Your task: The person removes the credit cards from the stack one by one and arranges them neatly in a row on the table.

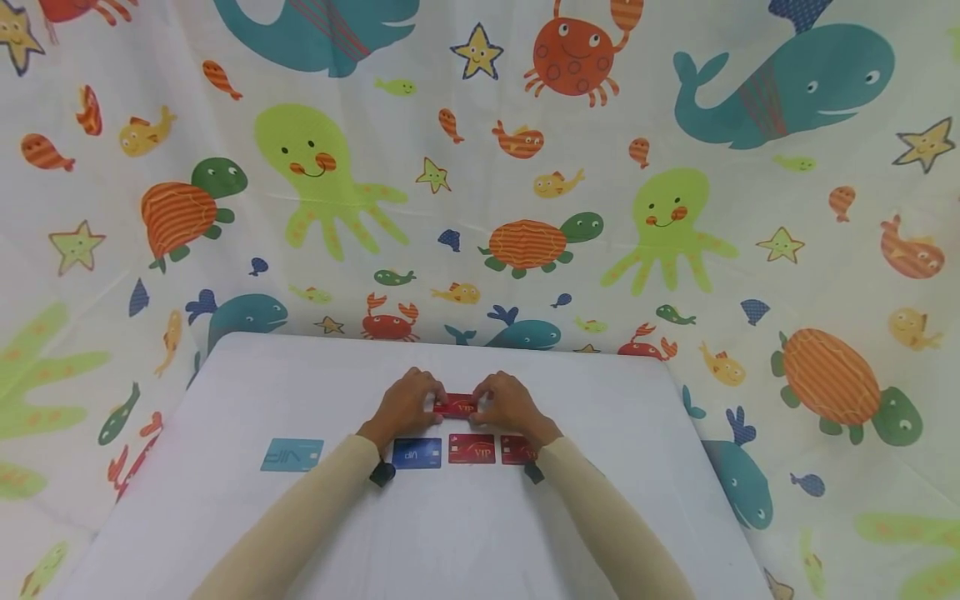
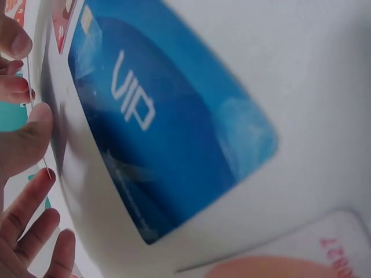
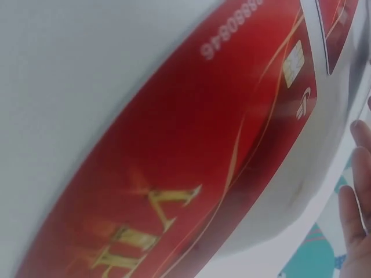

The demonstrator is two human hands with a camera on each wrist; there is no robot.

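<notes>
Both hands are at the far part of the white table, pinching a red VIP card (image 1: 457, 406) between them. My left hand (image 1: 407, 405) grips its left end with thumb and fingers. At the other end, my right hand (image 1: 513, 406) pinches it the same way. In the left wrist view the held card appears edge-on as a thin line between the left thumb (image 2: 36, 133) and fingers. Below the hands lie a blue VIP card (image 1: 417, 453), a red VIP card (image 1: 472, 448) and another red card (image 1: 517, 450), partly covered by the right wrist.
A light-blue card (image 1: 292, 455) lies further left on the table (image 1: 450, 533). Near the blue card, a pale card with red digits (image 2: 324, 249) shows in the left wrist view; the left forearm hides it from the head view. A sea-animal curtain (image 1: 465, 183) hangs behind.
</notes>
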